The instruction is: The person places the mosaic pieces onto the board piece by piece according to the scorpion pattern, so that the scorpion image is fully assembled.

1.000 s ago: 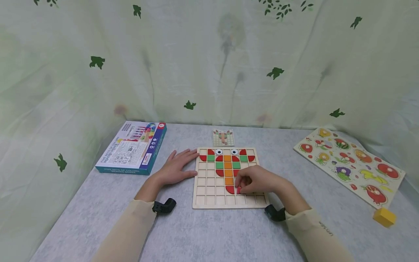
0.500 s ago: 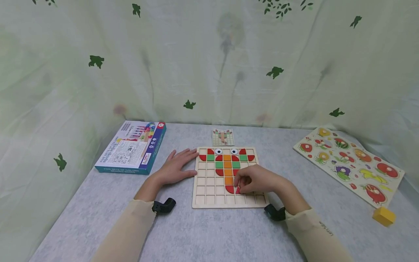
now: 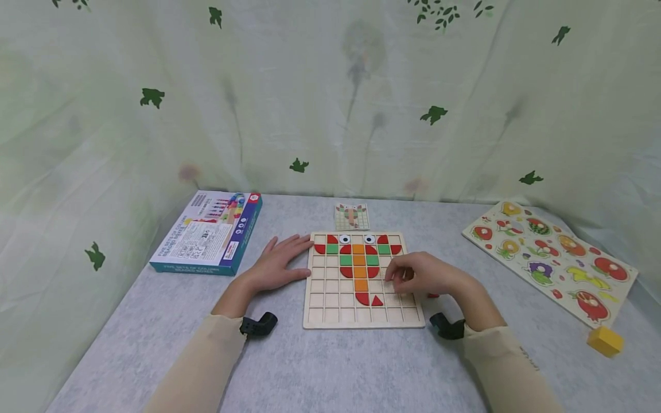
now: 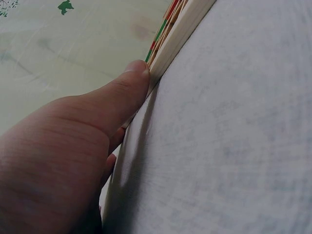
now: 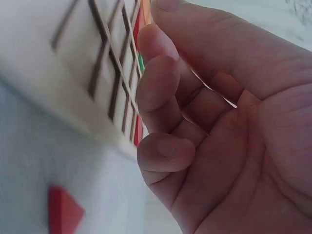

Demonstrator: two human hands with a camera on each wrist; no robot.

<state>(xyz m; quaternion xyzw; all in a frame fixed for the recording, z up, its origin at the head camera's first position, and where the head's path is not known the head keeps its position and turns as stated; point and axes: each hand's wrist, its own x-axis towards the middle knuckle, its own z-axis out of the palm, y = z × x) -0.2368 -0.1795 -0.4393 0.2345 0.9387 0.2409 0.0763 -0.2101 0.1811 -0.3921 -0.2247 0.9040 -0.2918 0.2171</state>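
Note:
A wooden grid board (image 3: 330, 315) holds red, green and orange pieces and two eye pieces. Its lower part bears a small red triangle (image 3: 377, 300) beside a red quarter-round piece (image 3: 362, 299). My left hand (image 3: 276, 265) lies with fingers spread, fingertips at the board's left edge; the left wrist view shows the thumb (image 4: 122, 90) against that edge. Over the board's right side hovers my right hand (image 3: 420, 272), loosely curled with nothing in its fingers. A red block (image 5: 63, 209) lies on the table beside the board, partly covered by the right hand in the head view.
A small pattern card (image 3: 352, 217) lies behind the board. At the left stands a flat blue-and-white box (image 3: 209, 235). A fruit picture board (image 3: 552, 258) lies at the right, with a yellow block (image 3: 606, 341) near its front corner. A curtain (image 3: 330, 115) hangs behind the table.
My right hand has let go of the red triangle, which now lies on the board, and has moved to the right. The left hand has stayed still.

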